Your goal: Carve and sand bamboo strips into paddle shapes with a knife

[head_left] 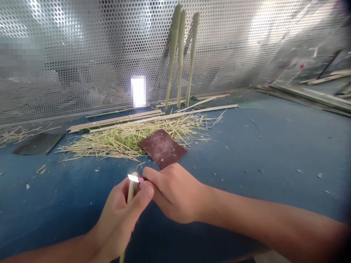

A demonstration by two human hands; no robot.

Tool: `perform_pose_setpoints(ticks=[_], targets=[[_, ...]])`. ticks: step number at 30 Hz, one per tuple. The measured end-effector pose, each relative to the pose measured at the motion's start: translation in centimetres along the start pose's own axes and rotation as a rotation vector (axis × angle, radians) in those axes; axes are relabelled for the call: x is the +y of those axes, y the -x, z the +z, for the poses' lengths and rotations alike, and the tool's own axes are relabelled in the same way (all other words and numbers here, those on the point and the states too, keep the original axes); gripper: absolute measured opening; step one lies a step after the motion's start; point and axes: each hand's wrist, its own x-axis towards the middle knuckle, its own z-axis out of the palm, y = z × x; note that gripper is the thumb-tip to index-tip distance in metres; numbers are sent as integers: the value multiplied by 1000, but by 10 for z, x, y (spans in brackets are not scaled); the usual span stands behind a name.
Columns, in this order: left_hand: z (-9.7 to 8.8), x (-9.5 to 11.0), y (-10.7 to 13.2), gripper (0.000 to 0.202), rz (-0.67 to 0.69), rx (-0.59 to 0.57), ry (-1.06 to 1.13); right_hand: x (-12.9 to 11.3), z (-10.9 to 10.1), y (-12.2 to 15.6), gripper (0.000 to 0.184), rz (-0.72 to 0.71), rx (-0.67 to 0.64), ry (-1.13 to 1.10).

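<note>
My left hand (pixel 120 213) is closed around a slim bamboo piece (pixel 131 191) held upright; its lower end shows beneath the palm. In my right hand (pixel 178 195) is a small knife (pixel 133 178) with a bright blade and a bit of pink handle showing. The blade lies across the top of the bamboo piece, and my left thumb is close against the right hand's fingers. Most of the knife handle is hidden in the right fist. Just beyond the hands lies a brown sheet of sandpaper (pixel 163 148), partly on the bamboo shavings (pixel 109 144).
Three carved bamboo pieces (pixel 179 54) lean upright against the perforated metal panel (pixel 123 40). Long bamboo strips (pixel 126 119) lie behind the shavings. A dark sheet (pixel 40 143) is at the left on the blue table (pixel 263 157). More strips (pixel 307 98) lie far right.
</note>
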Motion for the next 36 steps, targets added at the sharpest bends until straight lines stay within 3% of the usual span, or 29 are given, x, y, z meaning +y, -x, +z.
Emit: perform_pose_setpoints(ticks=[7, 14, 21, 24, 30, 34, 36], targets=[[2, -7, 0, 57, -22, 32, 32, -2, 3, -2, 24, 12, -6, -46], [-1, -6, 0, 58, 15, -21, -13, -1, 7, -3, 23, 6, 6, -114], [-3, -7, -1, 57, 52, -55, -90, -4, 11, -1, 24, 22, -16, 8], [-3, -7, -2, 56, 96, -23, -129, -9, 14, 0, 25, 66, -9, 123], [-1, -4, -2, 58, 60, 45, -100, -14, 17, -3, 21, 181, -38, 230], [0, -7, 6, 62, -46, 73, -115, -11, 9, -11, 31, 359, 33, 212], [0, -10, 12, 63, -89, 54, -89, -9, 4, -12, 34, 378, 74, 140]])
